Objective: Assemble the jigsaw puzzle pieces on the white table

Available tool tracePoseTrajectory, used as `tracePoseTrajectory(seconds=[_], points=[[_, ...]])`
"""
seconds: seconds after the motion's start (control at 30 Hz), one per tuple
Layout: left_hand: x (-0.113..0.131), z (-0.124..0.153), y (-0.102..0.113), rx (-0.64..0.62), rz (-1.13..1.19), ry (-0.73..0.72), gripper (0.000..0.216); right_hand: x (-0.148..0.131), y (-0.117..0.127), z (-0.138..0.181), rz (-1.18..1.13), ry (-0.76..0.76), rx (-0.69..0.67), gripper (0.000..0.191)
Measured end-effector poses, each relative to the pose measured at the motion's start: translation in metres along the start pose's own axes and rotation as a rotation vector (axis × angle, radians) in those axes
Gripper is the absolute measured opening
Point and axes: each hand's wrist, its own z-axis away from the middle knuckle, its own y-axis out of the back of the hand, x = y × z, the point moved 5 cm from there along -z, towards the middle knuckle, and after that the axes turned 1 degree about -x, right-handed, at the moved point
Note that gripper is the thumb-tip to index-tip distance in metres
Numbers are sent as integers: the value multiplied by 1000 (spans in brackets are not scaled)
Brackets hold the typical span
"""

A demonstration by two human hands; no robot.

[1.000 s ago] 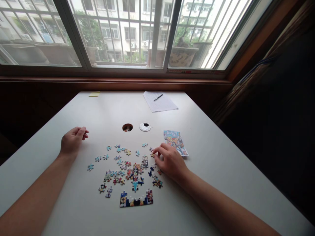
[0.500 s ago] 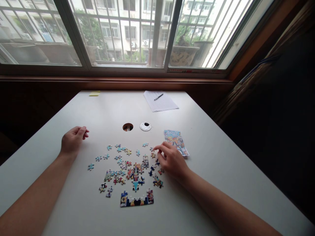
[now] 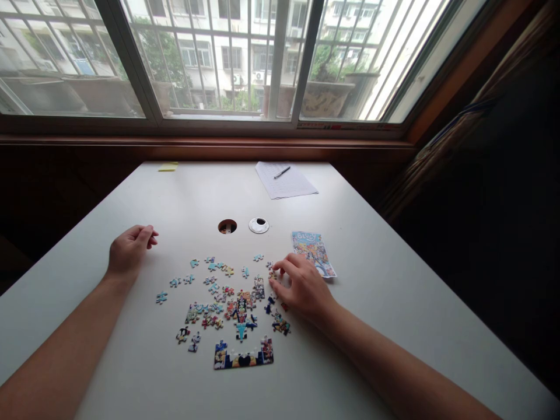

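Observation:
My right hand (image 3: 301,286) hovers over or rests at the right edge of the loose jigsaw pieces (image 3: 212,318), its thumb and forefinger apart around a small piece (image 3: 272,274). Whether the fingertips touch that piece I cannot tell. My left hand (image 3: 131,249) rests on the table to the left of the pieces, fingers curled in and nothing seen in them. A joined strip of puzzle (image 3: 244,360) lies nearest to me, with upright ends. Under and beyond my right hand is a colourful picture sheet (image 3: 314,252), partly covered by the hand.
The white table (image 3: 359,233) has a round cable hole (image 3: 227,226) with its loose cover (image 3: 258,225) beside it. Farther back lie paper sheets (image 3: 286,182) with a pen (image 3: 282,172) on top, and yellow sticky notes (image 3: 168,167). A barred window stands behind.
My right thumb has moved left and outward, and the hand has shifted slightly left over dark pieces. My left hand has stayed still.

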Motion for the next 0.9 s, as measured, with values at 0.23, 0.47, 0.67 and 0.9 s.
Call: tracePoseTrajectory(seconds=[0.23, 0.47, 0.67, 0.9], points=[[-2, 0, -1, 3, -22, -9, 28, 1, -1, 0, -45, -6, -37, 10], [9, 5, -1, -25, -55, -49, 30, 1, -1, -1, -57, -25, -84, 11], [27, 14, -1, -45, -95, -120, 28, 4, -5, -1, -91, -59, -120, 13], [36, 21, -2, -52, -161, -201, 31, 2, -3, -4, -70, -83, -206, 14]])
